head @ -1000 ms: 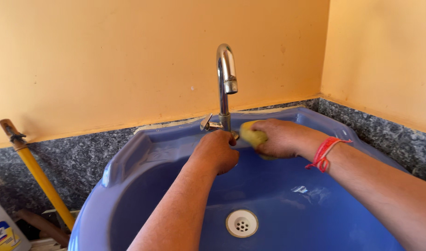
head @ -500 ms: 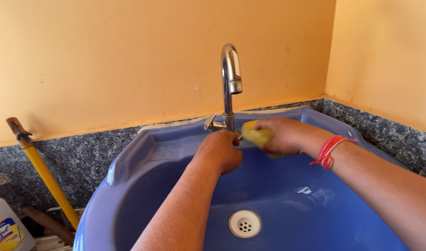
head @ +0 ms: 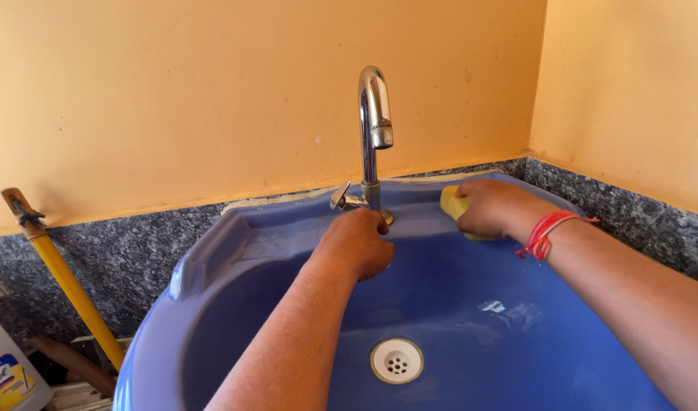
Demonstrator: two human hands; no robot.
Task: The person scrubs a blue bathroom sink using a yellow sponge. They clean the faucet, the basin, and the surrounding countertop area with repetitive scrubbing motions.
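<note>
With the right hand point(head: 492, 207) clenched on the yellow sponge point(head: 453, 203) and the left hand point(head: 356, 243) curled, seemingly empty, at the tap point(head: 370, 144) base, a wet slip could bang knuckles on chrome.

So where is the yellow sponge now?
In the head view, the sponge is in the right hand, pressed on the blue sink's back ledge, right of the tap.
</note>
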